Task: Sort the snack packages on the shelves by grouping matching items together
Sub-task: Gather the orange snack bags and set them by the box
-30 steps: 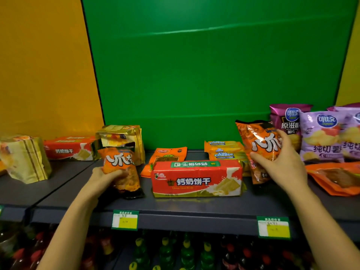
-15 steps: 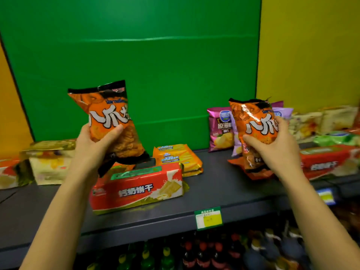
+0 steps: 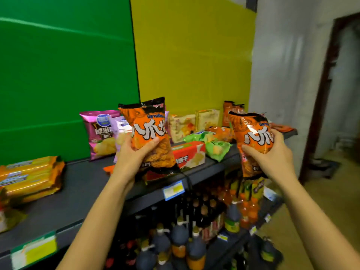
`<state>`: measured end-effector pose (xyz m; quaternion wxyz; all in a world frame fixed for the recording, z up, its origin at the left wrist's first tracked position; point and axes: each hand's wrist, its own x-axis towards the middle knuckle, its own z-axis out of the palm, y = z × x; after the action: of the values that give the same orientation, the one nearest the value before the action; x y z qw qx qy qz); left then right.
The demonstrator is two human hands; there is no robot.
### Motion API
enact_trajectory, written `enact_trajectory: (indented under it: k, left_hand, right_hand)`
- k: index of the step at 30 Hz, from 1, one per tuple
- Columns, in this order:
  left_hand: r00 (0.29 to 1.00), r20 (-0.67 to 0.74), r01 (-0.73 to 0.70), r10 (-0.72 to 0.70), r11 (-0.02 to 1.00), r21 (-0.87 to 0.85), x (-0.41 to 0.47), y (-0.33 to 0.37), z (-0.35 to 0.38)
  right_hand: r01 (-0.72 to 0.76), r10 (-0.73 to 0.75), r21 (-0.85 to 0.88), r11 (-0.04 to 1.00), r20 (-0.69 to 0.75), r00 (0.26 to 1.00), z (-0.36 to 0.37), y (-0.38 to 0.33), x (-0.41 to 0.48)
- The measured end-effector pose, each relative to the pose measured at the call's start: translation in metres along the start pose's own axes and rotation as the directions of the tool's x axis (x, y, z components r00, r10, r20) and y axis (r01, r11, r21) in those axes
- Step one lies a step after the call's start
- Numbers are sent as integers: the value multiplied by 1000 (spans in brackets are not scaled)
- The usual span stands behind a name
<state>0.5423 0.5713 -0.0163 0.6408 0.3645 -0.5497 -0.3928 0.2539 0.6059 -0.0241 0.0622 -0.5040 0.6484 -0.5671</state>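
My left hand [image 3: 134, 152] grips an orange snack bag [image 3: 149, 131] with white characters, held upright above the grey shelf [image 3: 81, 184]. An identical orange snack bag [image 3: 251, 139] sits in my right hand [image 3: 270, 154], held off the shelf's right end. At the far right of the shelf more orange bags [image 3: 230, 114] stand against the yellow panel. Behind the left bag are pink and purple chip bags [image 3: 101, 133], a red biscuit box [image 3: 190, 155] and green bags [image 3: 216, 148].
Yellow cheese cracker packs [image 3: 31, 176] are stacked at the shelf's left. Cream-coloured packs [image 3: 194, 123] stand at the back. Bottles [image 3: 187, 240] fill the lower shelves. A grey wall and a dark doorway [image 3: 335, 94] lie to the right.
Both hands lifted the orange bags off the shelf and carried them rightward. The view swung right, bringing the shelf's right end, the wall and the doorway into sight.
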Motion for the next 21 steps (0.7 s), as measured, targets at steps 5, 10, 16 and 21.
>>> enact_trajectory:
  k: [5,10,16,21]
  left_hand:
    - [996,67,59,-55,997,-55,3,-30,95]
    - [994,105,47,-38,996,-77,18,-52,181]
    - [988,144,76,-62,993,-94,51,-87,270]
    - [989,131,82,-66,990,-118,84,-127,349]
  right_hand:
    - [-13,13,-69,998,-9,1000,-54,52,43]
    - [-27,25,-64,998,-23,999,-89,91,86]
    - [-30,29,-75,997,-20,999,-109,148,142]
    - [-27,28,-37,999,3,1000,-113,210,205]
